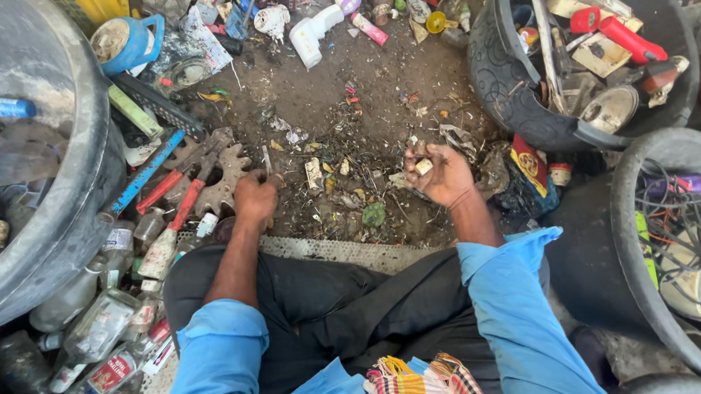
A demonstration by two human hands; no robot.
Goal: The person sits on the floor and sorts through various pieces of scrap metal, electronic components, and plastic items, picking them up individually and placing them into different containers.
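The person is sitting on the dirt floor (337,86) sorting through scrap. Their left hand (256,195) is pressing down on the ground with its fingers curled tight around a thin metal rod (266,160) that's sticking up out of the fist. The right hand (444,174) is hovering palm-up just above the litter, fingers half curled, cradling a small pale chunk (423,166). Black tubs (513,92) of junk are sitting on both sides, and glass bottles (101,326) are lying by the left knee.
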